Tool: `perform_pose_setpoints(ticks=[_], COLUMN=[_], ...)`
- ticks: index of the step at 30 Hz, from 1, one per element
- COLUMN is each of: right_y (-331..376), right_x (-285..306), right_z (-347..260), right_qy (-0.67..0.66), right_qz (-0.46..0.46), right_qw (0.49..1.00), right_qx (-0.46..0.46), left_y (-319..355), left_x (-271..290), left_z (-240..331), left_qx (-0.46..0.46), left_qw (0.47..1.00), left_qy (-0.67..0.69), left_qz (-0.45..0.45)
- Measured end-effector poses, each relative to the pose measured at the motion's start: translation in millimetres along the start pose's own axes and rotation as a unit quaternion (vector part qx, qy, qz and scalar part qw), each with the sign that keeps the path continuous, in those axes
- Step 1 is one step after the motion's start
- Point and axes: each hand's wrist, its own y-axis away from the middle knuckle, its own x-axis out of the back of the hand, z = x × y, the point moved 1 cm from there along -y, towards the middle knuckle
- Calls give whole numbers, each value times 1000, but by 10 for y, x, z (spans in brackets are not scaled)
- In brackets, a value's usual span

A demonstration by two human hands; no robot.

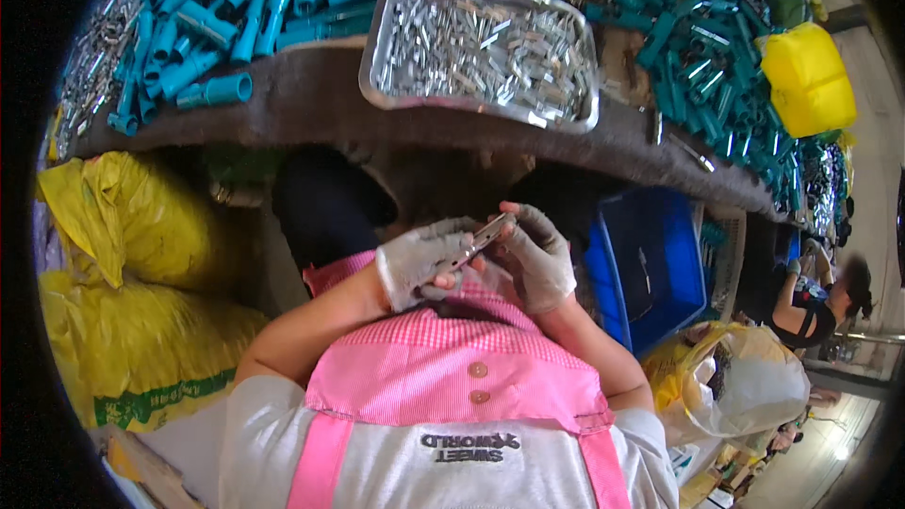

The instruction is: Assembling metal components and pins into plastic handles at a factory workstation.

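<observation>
A slim metal strip (486, 238) with small holes along it is held in front of my pink apron, above my lap. My left hand (419, 262), in a pale glove with bare fingertips, is closed round the strip's lower left end. At its upper right end the fingers of my right hand (544, 262), gloved the same way, pinch it. Beyond my hands, a metal tray (375, 75) full of small silvery metal pieces (490, 49) sits at the bench's near edge.
Teal plastic tubular parts (212, 24) are heaped on the dark-covered bench (311, 99), mixed with metal pieces. A yellow plastic container (808, 78) stands at far right. A blue crate (613, 273) and an open sack (764, 382) are to my right; yellow sacks (141, 339) lie left. A co-worker (815, 306) sits farther right.
</observation>
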Motion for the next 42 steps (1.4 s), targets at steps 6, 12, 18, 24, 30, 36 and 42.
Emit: perform_pose_setpoints(ticks=[6, 12, 18, 24, 30, 36, 42], right_y=[-83, -953, -1942, -2531, -2146, -1629, -840], right_x=[-272, -175, -450, -337, 145, 106, -516], right_z=[-376, -1720, -2429, -2529, -2891, -2653, -1796], right_qy=[223, 395, 613, 833, 549, 444, 450], right_qz=[-114, 11, 114, 79, 100, 42, -172], right_qw=[960, 836, 634, 467, 769, 834, 863], right_qx=[124, 380, 457, 286, 313, 325, 153], left_y=[223, 409, 499, 498, 503, 461, 342], left_x=[111, 280, 331, 367, 367, 247, 152], left_z=[176, 300, 361, 456, 542, 615, 658], left_qx=[-38, -165, -233, -227, -249, -221, -168], left_qw=[994, 980, 965, 964, 962, 971, 982], left_qy=[49, 114, 115, 138, 104, 84, 78], left_qz=[-87, -11, 15, 16, 28, 24, -37])
